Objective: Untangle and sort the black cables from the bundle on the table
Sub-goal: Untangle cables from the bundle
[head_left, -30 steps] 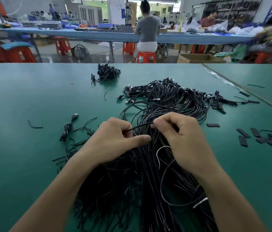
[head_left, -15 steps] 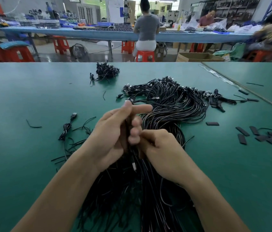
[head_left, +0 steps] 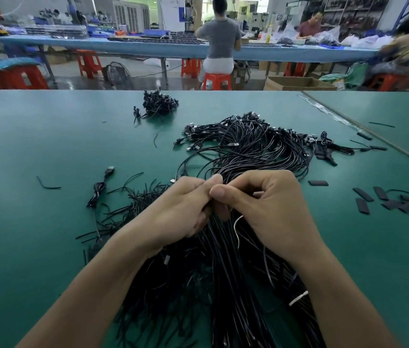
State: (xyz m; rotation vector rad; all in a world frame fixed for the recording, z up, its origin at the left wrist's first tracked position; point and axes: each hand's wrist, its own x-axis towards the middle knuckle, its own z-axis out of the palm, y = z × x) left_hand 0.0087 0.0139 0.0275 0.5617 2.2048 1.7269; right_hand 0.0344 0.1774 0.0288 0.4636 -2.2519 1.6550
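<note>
A big tangled bundle of black cables (head_left: 246, 151) lies on the green table (head_left: 35, 136), running from the middle toward me and under my forearms. Over its middle, my left hand (head_left: 180, 209) and my right hand (head_left: 268, 209) meet thumb to thumb. Both have curled fingers pinching black cable strands pulled up from the bundle. A thin white wire (head_left: 236, 227) hangs below my right hand. What exactly sits between the fingertips is hidden by the fingers.
A small separate pile of black cables (head_left: 159, 104) lies at the far middle. One coiled cable with a plug (head_left: 99, 187) and loose strands lie left of my hands. Flat black sleeve pieces (head_left: 399, 202) are scattered at the right. People sit at a bench beyond.
My hands have shifted right and slightly away from me. The left hand's fingers, raised half a second ago, have curled down again, and both thumbs now meet over the strands.
</note>
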